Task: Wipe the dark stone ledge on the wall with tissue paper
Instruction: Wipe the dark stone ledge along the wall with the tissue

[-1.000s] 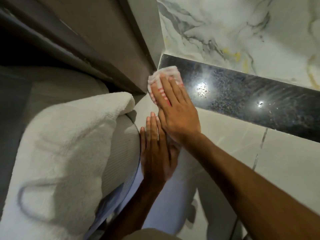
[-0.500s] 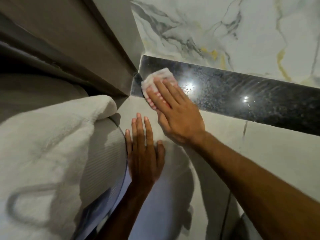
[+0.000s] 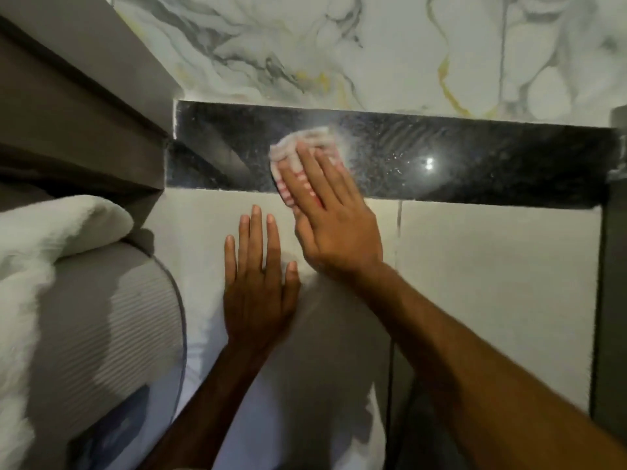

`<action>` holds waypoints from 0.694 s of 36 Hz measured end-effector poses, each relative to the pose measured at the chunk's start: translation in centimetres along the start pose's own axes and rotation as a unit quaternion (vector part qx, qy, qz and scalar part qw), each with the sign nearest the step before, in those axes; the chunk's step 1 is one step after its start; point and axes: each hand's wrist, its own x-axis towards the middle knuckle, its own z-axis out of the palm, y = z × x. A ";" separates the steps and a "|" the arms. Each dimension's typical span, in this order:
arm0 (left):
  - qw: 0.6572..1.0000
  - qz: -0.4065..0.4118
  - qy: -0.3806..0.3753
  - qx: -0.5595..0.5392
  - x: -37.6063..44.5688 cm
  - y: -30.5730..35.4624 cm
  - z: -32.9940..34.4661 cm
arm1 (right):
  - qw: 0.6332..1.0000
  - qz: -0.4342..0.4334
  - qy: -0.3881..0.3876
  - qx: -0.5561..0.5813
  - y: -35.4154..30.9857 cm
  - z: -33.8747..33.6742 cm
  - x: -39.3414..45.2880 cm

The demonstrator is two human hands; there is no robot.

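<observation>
A dark speckled stone ledge runs across the wall between marbled tile above and plain pale tile below. My right hand lies flat on a folded white tissue with red stripes, pressing it onto the ledge left of its middle. The fingers cover most of the tissue. My left hand rests palm down on the pale wall just below the ledge, fingers apart, holding nothing.
A brown door frame meets the ledge's left end. A white fluffy towel and a grey ribbed cushion sit at the left. A dark vertical edge bounds the wall on the right.
My right hand has slid the tissue rightward along the ledge, away from the left corner by the door frame. My left hand stays flat on the wall below.
</observation>
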 end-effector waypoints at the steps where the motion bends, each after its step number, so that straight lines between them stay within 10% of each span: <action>1: 1.000 0.010 -0.005 -0.002 0.1 0.4 -0.1 | 1.000 0.014 -0.004 -0.004 0.6 -0.4 -2.4; 11: 0.998 0.066 -0.011 0.020 1.7 3.9 1.0 | 0.909 0.397 0.104 -0.069 7.9 -2.5 -0.7; 18: 0.996 0.081 -0.006 0.043 2.6 5.8 1.1 | 0.998 0.051 0.038 -0.029 5.8 -1.0 -2.0; 25: 0.993 0.104 -0.033 0.050 3.2 6.9 0.7 | 0.948 0.309 0.052 -0.058 12.5 -5.0 -11.3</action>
